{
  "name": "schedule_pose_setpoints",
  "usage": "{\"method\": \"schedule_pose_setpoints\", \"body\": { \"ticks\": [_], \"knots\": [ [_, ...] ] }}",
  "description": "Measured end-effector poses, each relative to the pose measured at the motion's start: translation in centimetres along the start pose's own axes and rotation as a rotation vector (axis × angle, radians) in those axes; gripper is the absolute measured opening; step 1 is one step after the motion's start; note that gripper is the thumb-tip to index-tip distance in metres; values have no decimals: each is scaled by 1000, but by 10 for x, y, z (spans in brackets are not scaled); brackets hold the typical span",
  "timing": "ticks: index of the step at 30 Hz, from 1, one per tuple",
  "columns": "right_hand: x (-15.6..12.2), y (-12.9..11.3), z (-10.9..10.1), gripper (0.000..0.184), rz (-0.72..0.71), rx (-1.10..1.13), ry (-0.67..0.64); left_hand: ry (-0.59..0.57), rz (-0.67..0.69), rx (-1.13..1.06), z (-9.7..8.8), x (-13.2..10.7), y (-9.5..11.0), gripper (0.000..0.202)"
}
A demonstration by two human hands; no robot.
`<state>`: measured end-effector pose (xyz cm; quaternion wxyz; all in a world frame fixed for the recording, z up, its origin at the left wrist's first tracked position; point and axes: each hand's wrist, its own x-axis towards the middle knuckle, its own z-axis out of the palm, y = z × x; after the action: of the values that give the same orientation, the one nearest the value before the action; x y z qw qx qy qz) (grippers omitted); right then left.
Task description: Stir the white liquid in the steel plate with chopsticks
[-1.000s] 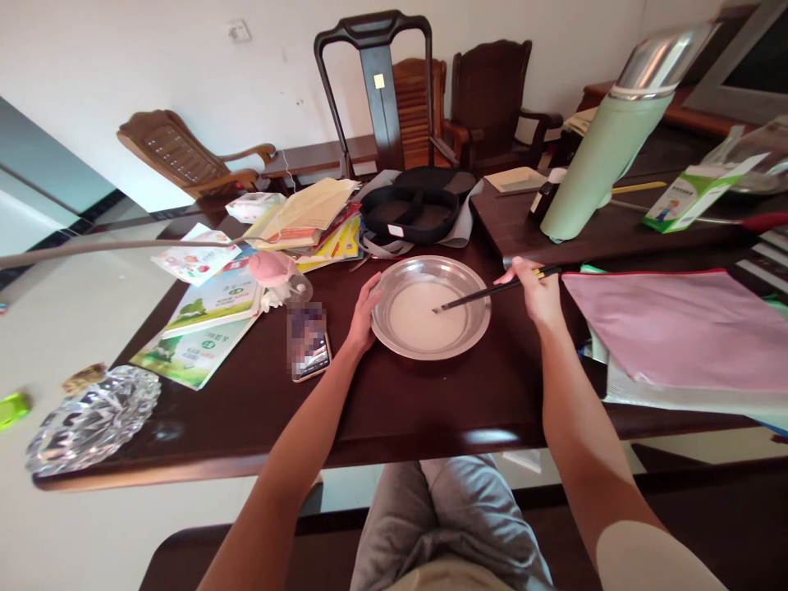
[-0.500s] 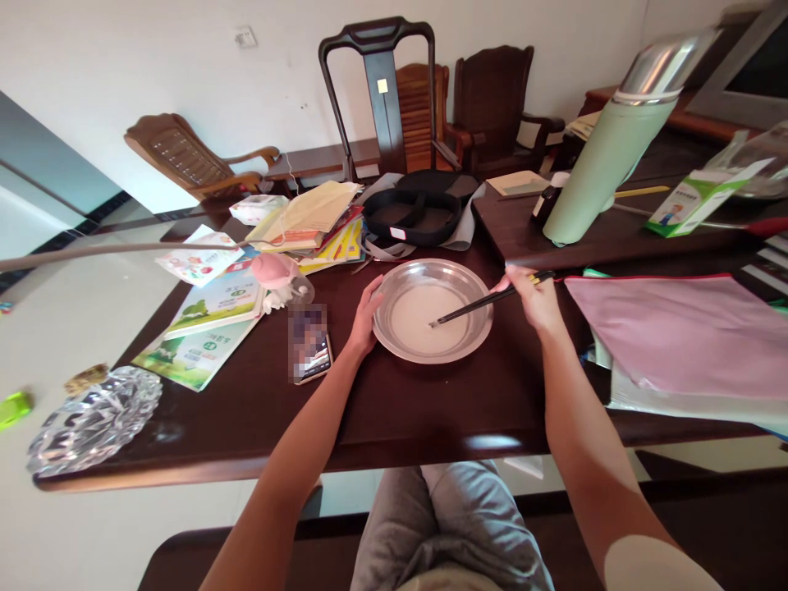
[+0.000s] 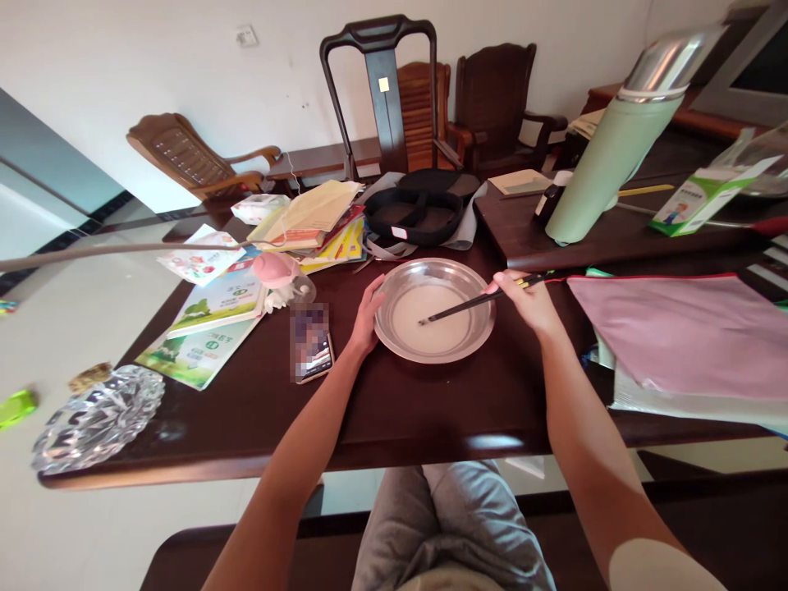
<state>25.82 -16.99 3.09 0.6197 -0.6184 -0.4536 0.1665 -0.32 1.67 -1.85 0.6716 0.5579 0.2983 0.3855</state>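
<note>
A shallow steel plate [image 3: 477, 332] with a thin whitish layer in it rests on the dark wooden table [image 3: 400, 402] in front of me. My left hand [image 3: 368, 316] presses against the plate's left rim, fingers curved round the edge. My right hand [image 3: 530, 302] is closed on a pair of dark chopsticks [image 3: 465, 304] at the plate's right side. Their tips reach into the whitish layer near the plate's middle.
A phone [image 3: 311, 343] lies just left of my left hand. Books [image 3: 213, 316] and a glass ashtray [image 3: 98, 417] fill the left side. A black divided tray [image 3: 415, 215] sits behind the plate. A green thermos [image 3: 609, 148] and a pink folder [image 3: 677, 332] stand right.
The chopstick tips have slid leftward across the plate, from right of centre toward its middle, with my right hand following. My left hand stays on the rim.
</note>
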Motion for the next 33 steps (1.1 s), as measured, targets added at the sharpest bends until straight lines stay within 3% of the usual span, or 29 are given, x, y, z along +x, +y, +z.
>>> {"method": "schedule_pose_setpoints", "body": {
  "ticks": [2,8,13,15,20,26,31,33],
  "knots": [
    [1,0,2,57,-11,-13,-4,-1,2,-3,0,0,0,74],
    [3,10,-8,58,-9,34,215,-18,0,-8,-1,-1,0,72],
    [1,6,0,55,-8,7,2,2,4,10,-1,1,-1,71],
    [2,6,1,54,-27,-24,15,-3,9,15,-1,1,-1,70],
    [3,9,-7,59,-6,23,195,-2,10,19,-1,1,-1,70],
    [1,2,3,57,7,0,-9,6,-8,7,-1,1,-1,73],
    [3,8,-4,59,-5,15,202,-10,-4,2,0,-1,1,73],
    [3,9,-6,60,7,37,219,-8,-2,10,0,-1,1,72]
  ]
}}
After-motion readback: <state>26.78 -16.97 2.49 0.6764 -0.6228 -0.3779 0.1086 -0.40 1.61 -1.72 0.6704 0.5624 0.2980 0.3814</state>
